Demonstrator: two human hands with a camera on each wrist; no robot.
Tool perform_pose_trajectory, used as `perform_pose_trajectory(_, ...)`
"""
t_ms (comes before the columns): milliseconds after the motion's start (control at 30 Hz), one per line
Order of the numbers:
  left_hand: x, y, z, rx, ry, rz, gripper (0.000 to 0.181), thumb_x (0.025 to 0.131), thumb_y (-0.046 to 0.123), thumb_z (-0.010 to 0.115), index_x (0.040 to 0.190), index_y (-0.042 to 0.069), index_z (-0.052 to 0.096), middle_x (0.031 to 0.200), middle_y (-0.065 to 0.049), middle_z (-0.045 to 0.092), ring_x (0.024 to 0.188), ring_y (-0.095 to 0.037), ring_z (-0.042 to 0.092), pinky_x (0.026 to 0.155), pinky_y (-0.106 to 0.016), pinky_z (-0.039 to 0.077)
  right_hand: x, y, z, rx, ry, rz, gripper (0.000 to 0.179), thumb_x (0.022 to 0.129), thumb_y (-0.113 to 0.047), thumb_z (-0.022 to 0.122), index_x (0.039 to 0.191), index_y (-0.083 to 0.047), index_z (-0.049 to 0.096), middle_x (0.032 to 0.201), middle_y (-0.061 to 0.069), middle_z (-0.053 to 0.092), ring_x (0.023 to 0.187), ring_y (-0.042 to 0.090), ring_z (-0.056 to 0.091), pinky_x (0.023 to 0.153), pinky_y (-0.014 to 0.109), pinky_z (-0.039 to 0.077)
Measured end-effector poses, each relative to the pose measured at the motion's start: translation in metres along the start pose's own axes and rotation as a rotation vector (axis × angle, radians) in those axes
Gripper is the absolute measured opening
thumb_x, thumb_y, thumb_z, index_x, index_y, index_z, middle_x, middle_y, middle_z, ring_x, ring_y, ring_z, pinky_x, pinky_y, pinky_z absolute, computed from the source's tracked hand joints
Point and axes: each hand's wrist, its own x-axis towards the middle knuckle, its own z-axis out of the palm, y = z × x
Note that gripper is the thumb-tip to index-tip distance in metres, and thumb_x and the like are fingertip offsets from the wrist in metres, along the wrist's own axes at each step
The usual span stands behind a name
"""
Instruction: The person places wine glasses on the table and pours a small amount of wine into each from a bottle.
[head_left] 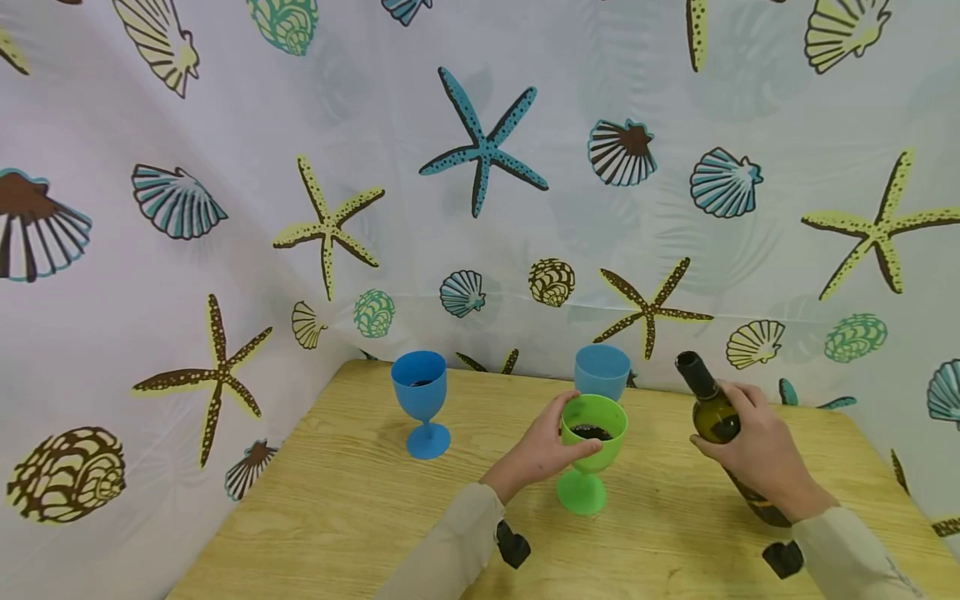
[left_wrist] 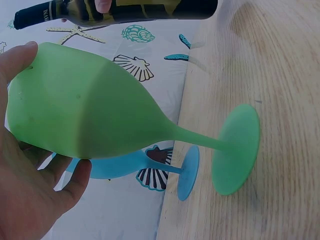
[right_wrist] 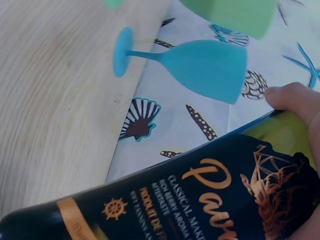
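My left hand [head_left: 543,446] grips the bowl of a green goblet [head_left: 592,462], thumb and fingers around its sides. Dark liquid lies inside that bowl, and the goblet's foot is at the tabletop. To its right, my right hand [head_left: 765,450] holds a dark wine bottle [head_left: 699,375] around its upper body. The bottle's uncapped mouth points up, leaning a little left; whether its base touches the table I cannot tell. In the right wrist view the bottle's black label [right_wrist: 165,200] shows copper lettering. Behind the green goblet stands a light blue goblet [head_left: 602,367], partly hidden.
A darker blue goblet [head_left: 420,392] with dark liquid in it stands upright at the table's back left. The wooden table [head_left: 300,508] meets a white curtain [head_left: 375,108] printed with starfish and shells at the back and left.
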Motion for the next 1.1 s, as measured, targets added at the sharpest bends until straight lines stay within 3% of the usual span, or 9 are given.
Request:
perform_pose_trajectory(233,0.001,0.001,0.000,-0.004,0.000,0.005,0.080,0.089,0.041,0.064,0.151,0.011,0.021,0.150,-0.009,0.028,0.136,-0.028,0.031,0.103,-0.052,0.033,0.000,0.002,-0.003,0.153,0.061,0.248,0.076,0.073,-0.021,0.083,0.133,0.003,0.044,0.118,0.022,0.045,0.094,0.038,0.051,0.071,0.058,0.046)
perform_pose_trajectory(367,0.001,0.001,0.000,-0.007,-0.004,0.000,0.081,0.089,0.040,0.064,0.151,0.012,0.020,0.149,-0.009,0.028,0.136,-0.027,0.031,0.104,-0.051,0.033,-0.001,0.004,-0.003,0.219,0.098,0.333,0.074,0.076,-0.022,0.081,0.135,0.001,0.042,0.117,0.022,0.045,0.092,0.037,0.052,0.070,0.056,0.047)
perform_pose_trajectory(633,0.001,0.000,0.001,-0.010,-0.008,0.002,0.087,0.087,0.050,0.064,0.151,0.013,0.020,0.149,-0.007,0.029,0.135,-0.026,0.031,0.104,-0.050,0.033,-0.003,0.011,0.004,0.280,0.154,0.477,0.072,0.078,-0.027,0.079,0.135,-0.002,0.041,0.113,0.016,0.049,0.087,0.024,0.054,0.068,0.041,0.048)
perform_pose_trajectory(867,0.001,-0.001,0.002,0.001,0.000,-0.001,0.084,0.088,0.046,0.064,0.151,0.013,0.020,0.149,-0.008,0.029,0.136,-0.027,0.031,0.104,-0.051,0.033,-0.001,0.017,0.008,0.316,0.203,0.528,0.068,0.076,-0.026,0.081,0.130,-0.007,0.045,0.110,0.008,0.052,0.077,0.000,0.050,0.063,0.019,0.045)
perform_pose_trajectory(1100,0.001,-0.001,0.002,-0.005,0.002,-0.002,0.085,0.087,0.049,0.064,0.151,0.014,0.020,0.148,-0.006,0.030,0.135,-0.026,0.032,0.104,-0.051,0.033,0.000,0.020,0.011,0.326,0.223,0.544,0.066,0.076,-0.027,0.081,0.128,-0.008,0.046,0.108,0.006,0.053,0.077,0.001,0.051,0.062,0.018,0.045)
